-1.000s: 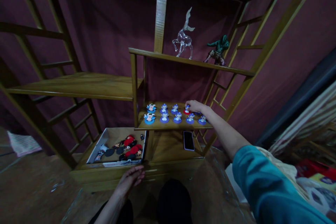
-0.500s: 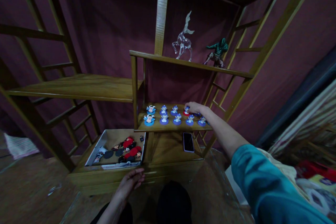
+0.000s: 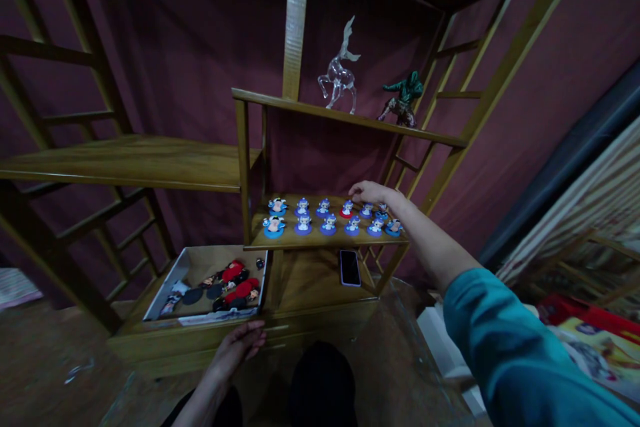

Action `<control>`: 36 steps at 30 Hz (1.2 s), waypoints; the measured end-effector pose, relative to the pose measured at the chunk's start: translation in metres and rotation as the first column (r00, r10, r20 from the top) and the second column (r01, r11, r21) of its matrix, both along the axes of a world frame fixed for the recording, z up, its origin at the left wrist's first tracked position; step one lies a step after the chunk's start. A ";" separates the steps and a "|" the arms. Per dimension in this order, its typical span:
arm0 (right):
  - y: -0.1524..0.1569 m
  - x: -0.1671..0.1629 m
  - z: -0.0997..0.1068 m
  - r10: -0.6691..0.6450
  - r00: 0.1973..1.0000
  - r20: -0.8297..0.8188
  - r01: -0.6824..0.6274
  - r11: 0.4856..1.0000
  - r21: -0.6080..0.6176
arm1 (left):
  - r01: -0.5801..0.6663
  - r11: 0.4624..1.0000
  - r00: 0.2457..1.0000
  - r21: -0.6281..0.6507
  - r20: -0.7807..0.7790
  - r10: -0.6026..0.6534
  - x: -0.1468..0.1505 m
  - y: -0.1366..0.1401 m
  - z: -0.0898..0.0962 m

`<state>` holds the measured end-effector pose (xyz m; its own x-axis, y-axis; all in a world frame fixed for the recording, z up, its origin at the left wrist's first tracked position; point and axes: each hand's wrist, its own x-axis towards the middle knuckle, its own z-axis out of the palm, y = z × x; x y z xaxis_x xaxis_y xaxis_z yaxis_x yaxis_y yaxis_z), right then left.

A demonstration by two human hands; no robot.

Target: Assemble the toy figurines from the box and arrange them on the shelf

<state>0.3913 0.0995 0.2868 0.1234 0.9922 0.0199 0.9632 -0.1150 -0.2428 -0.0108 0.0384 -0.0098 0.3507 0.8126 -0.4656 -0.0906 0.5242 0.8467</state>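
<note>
I have the right hand just above and behind the red-based figurine, its fingers loosely bent and, as far as I can see, let go of it. That figurine stands upright in the back row on the small shelf, fourth from the left. I count twelve little figurines there in two rows, mostly on purple bases, with blue bases at both ends (the red one is easy for me to pick out). My left hand hangs low near the drawer front, half curled, and I see nothing in its grasp. Just beyond it sits the shallow box, with red and black pieces lying jumbled inside. The phone lies on the board under the small shelf. Higher up, I see a clear deer ornament and a dark green crouching figure standing apart on the upper shelf.
</note>
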 end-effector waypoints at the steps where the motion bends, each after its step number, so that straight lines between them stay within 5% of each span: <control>1: -0.002 0.001 0.001 -0.001 1.000 -0.007 0.001 1.000 -0.004 | 0.000 1.000 1.000 0.003 0.000 0.000 0.000 0.000 0.001; 22: 0.004 -0.002 -0.018 0.042 0.998 -0.053 -0.042 0.999 0.012 | -0.004 1.000 0.999 0.025 -0.044 0.006 0.004 -0.006 0.013; 36: -0.014 0.017 0.007 -0.014 0.983 -0.183 0.028 0.997 0.073 | 0.016 0.999 0.999 0.032 -0.039 -0.015 0.005 -0.005 0.010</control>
